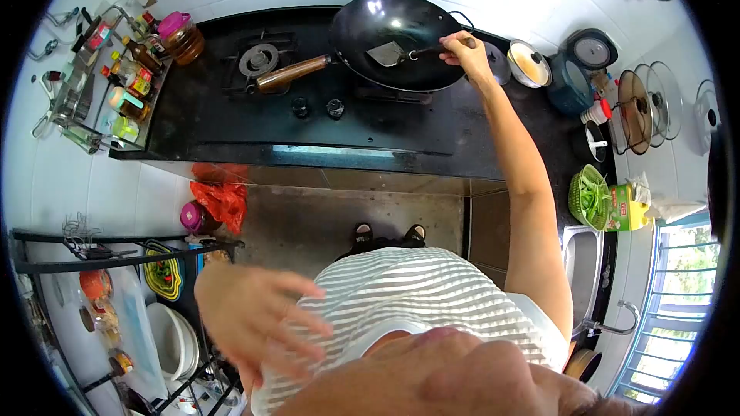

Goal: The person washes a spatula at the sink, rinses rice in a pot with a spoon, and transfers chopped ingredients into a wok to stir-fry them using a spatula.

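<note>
A grey, flat-bladed metal spatula [387,54] is sitting inside a round black wok [397,17], the right hand's [461,48] grip clamping its handle. Hard sideways pushing could be tilting the wok, since the left hand [260,316], fingers apart, is steadying nothing.

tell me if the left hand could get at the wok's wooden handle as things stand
Probably yes: the left hand looks empty, and the wooden handle juts leftward over the cooktop with nothing visibly in between.
</note>
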Demonstrator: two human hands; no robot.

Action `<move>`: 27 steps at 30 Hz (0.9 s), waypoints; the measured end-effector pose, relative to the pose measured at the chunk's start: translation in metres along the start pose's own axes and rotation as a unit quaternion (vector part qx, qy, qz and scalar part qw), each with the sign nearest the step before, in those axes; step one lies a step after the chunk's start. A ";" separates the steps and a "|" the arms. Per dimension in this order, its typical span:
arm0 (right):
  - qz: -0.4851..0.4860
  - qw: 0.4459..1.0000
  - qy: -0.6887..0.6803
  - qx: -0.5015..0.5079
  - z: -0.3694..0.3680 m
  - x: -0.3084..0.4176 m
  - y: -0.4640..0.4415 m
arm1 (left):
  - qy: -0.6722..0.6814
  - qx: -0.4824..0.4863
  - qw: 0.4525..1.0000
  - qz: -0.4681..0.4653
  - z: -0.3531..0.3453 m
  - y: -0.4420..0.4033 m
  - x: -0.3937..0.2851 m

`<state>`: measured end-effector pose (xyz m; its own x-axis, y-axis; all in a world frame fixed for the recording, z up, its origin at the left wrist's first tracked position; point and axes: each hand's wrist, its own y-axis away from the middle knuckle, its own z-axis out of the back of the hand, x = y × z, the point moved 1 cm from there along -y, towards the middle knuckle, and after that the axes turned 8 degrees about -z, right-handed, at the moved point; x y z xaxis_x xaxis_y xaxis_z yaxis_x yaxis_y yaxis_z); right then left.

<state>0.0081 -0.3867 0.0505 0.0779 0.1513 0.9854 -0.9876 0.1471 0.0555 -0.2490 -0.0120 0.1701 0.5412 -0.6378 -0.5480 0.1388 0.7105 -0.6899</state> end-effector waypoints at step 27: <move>0.165 0.893 -0.379 0.177 0.089 0.008 0.135 | 0.053 -0.708 0.588 0.387 -0.101 0.172 0.164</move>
<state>-0.1366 -0.4530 0.0800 -0.2081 -0.5963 0.7753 -0.9315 -0.1210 -0.3431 -0.2198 -0.0239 -0.0862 -0.0784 -0.3545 -0.9318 -0.9859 -0.1113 0.1253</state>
